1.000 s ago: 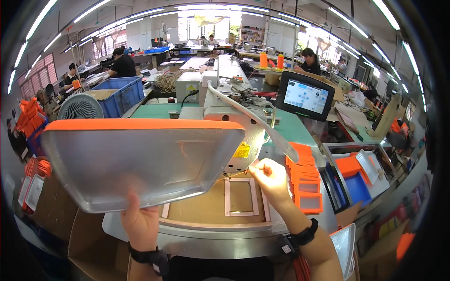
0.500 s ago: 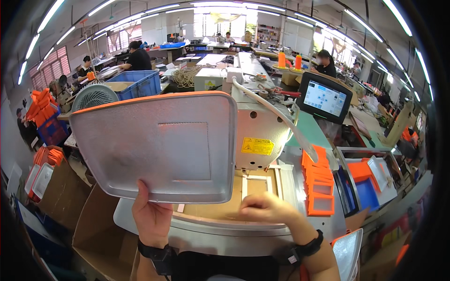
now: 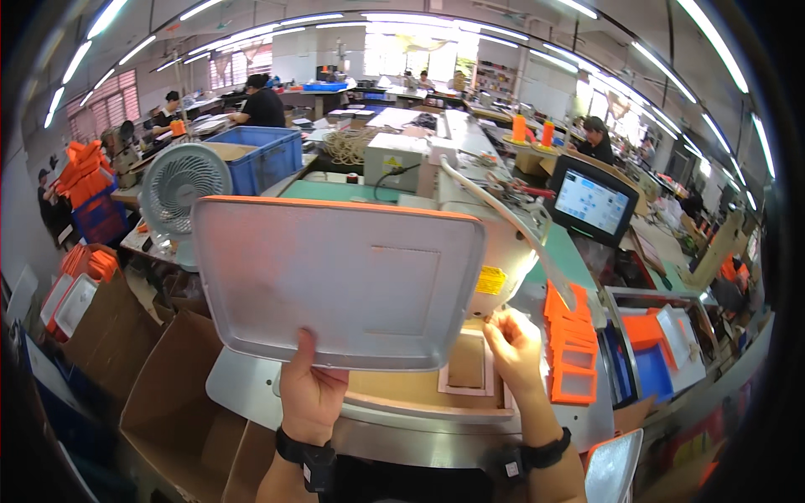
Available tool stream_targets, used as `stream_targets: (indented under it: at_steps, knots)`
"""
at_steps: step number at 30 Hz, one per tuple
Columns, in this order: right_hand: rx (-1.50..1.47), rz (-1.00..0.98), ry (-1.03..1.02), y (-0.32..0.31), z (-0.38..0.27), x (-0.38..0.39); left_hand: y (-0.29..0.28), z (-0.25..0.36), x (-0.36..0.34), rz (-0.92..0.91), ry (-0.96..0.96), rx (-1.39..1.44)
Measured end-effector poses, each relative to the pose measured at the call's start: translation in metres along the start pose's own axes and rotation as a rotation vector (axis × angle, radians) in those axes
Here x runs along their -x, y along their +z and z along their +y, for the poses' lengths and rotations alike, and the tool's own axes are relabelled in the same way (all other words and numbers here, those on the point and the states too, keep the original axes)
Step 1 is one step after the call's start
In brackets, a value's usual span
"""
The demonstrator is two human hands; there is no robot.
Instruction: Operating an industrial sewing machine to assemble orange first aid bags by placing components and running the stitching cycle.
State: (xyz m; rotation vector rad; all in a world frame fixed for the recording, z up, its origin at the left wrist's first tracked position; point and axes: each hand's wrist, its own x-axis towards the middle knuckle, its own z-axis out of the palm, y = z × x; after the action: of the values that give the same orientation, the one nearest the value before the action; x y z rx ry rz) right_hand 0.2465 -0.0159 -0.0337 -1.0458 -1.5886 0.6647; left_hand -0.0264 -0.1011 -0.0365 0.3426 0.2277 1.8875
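My left hand (image 3: 312, 392) grips the lower edge of a large silver-grey moulded panel (image 3: 319, 285), its thumb on the face turned toward me. The panel is tilted upright, with an orange top edge and a stitched rectangular outline on its right half. My right hand (image 3: 516, 348) is raised under the head of a sewing machine (image 3: 507, 243), thumb and fingers pinched together near the needle area. Whatever is in that pinch, if anything, is too small to make out. Below it a pale rectangular frame (image 3: 466, 391) lies on the machine's brown bed (image 3: 394, 391). The panel hides part of the machine.
Orange window frames (image 3: 572, 352) lie overlapped right of the bed. Beyond stands a touch screen (image 3: 594, 201). An open cardboard box (image 3: 180, 411) sits at lower left, below a fan (image 3: 184, 189). Another grey panel (image 3: 614, 465) leans at lower right. People work at tables farther back.
The panel and my left hand have shifted right in view. My right hand has risen from above the bed to the needle area under the machine head. The view has also turned slightly.
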Motion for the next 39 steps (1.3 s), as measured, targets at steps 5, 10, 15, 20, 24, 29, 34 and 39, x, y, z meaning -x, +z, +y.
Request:
stream_targets:
  at_steps: [5, 10, 15, 20, 24, 29, 34, 39]
  knots:
    - [-0.22, 0.127, -0.007, 0.006, -0.01, -0.006, 0.017, 0.002, 0.002, -0.085, 0.004, -0.049]
    - [-0.466, -0.056, 0.215, 0.0, -0.009, -0.012, 0.016, 0.003, 0.0, 0.08, 0.002, 0.019]
    - [-0.19, -0.033, 0.144, 0.006, 0.024, -0.013, 0.011, -0.002, 0.001, 0.147, 0.03, 0.057]
    - [0.049, -0.332, 0.135, 0.003, 0.013, 0.002, -0.007, 0.044, 0.006, 0.179, 0.199, -0.036]
    - [0.327, -0.478, -0.107, 0.003, -0.024, 0.006, -0.028, 0.114, 0.021, 0.331, 0.453, -0.187]
    - [0.342, -0.527, -0.081, -0.006, -0.032, 0.017, -0.094, 0.221, 0.072, 0.578, 0.841, -0.475]
    - [0.448, -0.685, -0.117, -0.014, -0.044, 0.015, -0.223, 0.304, 0.138, 1.226, 1.335, -1.241]
    - [0.622, -0.739, -0.257, -0.028, -0.042, 0.016, -0.316, 0.298, 0.151, 1.364, 0.893, -1.559]
